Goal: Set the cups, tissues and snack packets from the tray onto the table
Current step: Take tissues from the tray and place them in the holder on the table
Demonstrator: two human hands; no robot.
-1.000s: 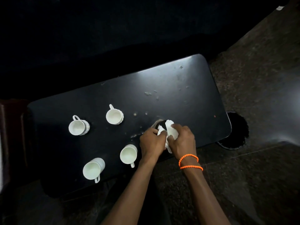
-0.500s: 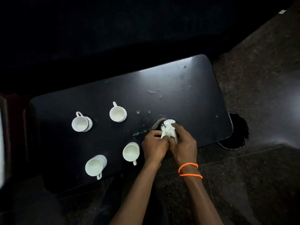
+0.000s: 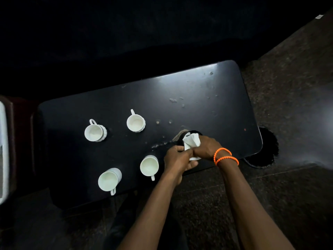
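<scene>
Several white cups stand on the black table (image 3: pixel 198 98): one at the far left (image 3: pixel 94 131), one behind the middle (image 3: pixel 135 122), one near the front (image 3: pixel 149 166) and one at the front left (image 3: pixel 109 179). Both hands meet at the table's front right over a small dark round holder (image 3: pixel 191 132). My right hand (image 3: pixel 205 148), with orange bracelets on its wrist, grips a crumpled white tissue (image 3: pixel 191 141). My left hand (image 3: pixel 177 159) pinches the tissue's lower edge. No tray or snack packets show.
The table carries crumbs and smears (image 3: pixel 173 101) across its middle and back. A dark round object (image 3: pixel 264 150) lies on the stone floor past the right end. A light-rimmed object (image 3: pixel 3 150) shows at the left edge. Behind the table all is dark.
The hands stayed at the holder, working the tissue; it now bunches more under my right hand. My right wrist has swung to the right. The cups have not moved.
</scene>
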